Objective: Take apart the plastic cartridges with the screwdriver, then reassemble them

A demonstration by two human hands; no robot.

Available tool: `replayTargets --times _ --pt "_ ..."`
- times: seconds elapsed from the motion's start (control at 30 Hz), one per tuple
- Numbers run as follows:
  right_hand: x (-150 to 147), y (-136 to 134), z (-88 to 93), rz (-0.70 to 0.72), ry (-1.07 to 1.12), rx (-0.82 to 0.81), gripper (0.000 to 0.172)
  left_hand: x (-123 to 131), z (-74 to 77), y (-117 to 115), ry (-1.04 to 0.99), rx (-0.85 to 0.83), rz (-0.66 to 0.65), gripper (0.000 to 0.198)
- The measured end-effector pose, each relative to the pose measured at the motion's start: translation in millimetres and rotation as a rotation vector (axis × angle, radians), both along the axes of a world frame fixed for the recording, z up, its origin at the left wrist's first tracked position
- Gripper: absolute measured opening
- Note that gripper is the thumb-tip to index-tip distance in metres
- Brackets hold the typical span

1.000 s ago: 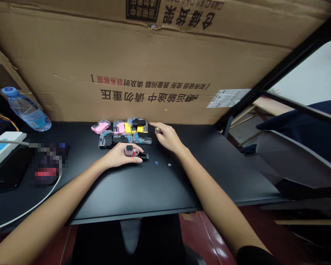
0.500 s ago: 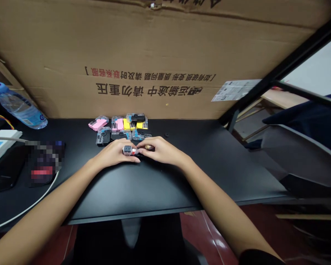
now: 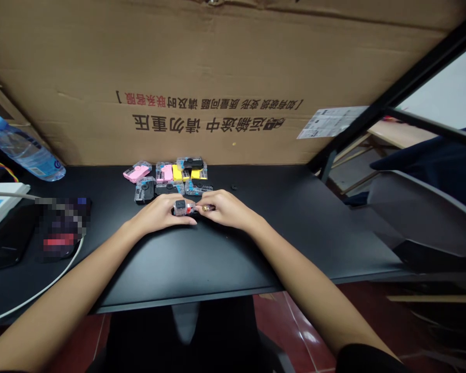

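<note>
The left hand (image 3: 159, 213) and right hand (image 3: 227, 210) meet on the smooth black desk (image 3: 217, 259). The left fingers (image 3: 184, 220) curl around a small see-through plastic case (image 3: 184, 208), and the right fingers (image 3: 205, 200) pinch its other end. More clear plastic cases (image 3: 166, 178), some pink or yellow, sit in a bunch just behind.

Dim indoor light here, only a soft shadow under my left hand (image 3: 159, 212). Pale wall (image 3: 450, 88) brightest, top right; glare on the red floor (image 3: 309, 336). Fisheye bends the edges; pixelated patch (image 3: 62, 228) at left.
</note>
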State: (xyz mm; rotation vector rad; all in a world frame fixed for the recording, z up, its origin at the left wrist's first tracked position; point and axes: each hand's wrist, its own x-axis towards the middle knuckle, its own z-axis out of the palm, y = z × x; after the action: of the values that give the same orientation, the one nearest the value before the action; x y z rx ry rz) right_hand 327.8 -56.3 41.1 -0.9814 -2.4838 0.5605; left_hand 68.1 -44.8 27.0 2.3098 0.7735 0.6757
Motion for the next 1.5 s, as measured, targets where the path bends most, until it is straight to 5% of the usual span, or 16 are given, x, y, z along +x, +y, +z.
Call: replayTargets --times 0.57,0.8,1.13,1.5 --pt "7.2 7.1 -0.2 -0.046 0.028 -0.02 0.023 -4.3 -0.6 2.8 0.022 0.141 0.054 0.019" --pt "8.0 8.7 -2.3 -0.038 0.075 -0.006 0.023 -3.5 -1.9 4.2 0.018 0.11 0.052 0.023" --pt "5.1 -3.4 19.9 -0.07 0.185 -0.004 0.016 -0.6 -0.4 4.1 -0.016 0.113 0.029 0.014" --pt "9.0 5.4 -0.8 -0.004 0.083 -0.05 0.012 -0.7 -5.8 6.8 0.0 0.15 0.059 0.021"
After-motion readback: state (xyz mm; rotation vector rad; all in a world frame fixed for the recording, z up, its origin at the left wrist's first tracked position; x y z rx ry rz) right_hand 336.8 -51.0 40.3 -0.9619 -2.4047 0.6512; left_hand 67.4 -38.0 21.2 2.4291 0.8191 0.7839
